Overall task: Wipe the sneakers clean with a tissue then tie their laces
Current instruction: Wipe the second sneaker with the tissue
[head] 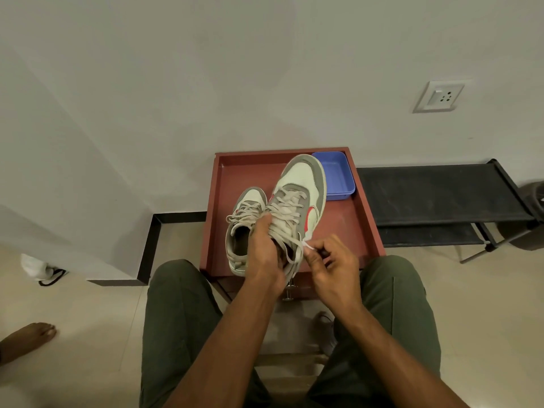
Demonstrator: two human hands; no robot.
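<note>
A red-brown table (365, 219) bears a blue tray (338, 178) at its far right corner and two grey-and-white sneakers. No writing can be read on either. The right sneaker (303, 184) is tilted up, toe away; the left sneaker (244, 231) lies beside it. The left hand (265, 251) grips the raised sneaker's tongue area, fingers curled. The right hand (329, 260) pinches a lace end (307, 245) between thumb and fingertips.

head cam | looks forward-down | close over hands (297, 260)
</note>
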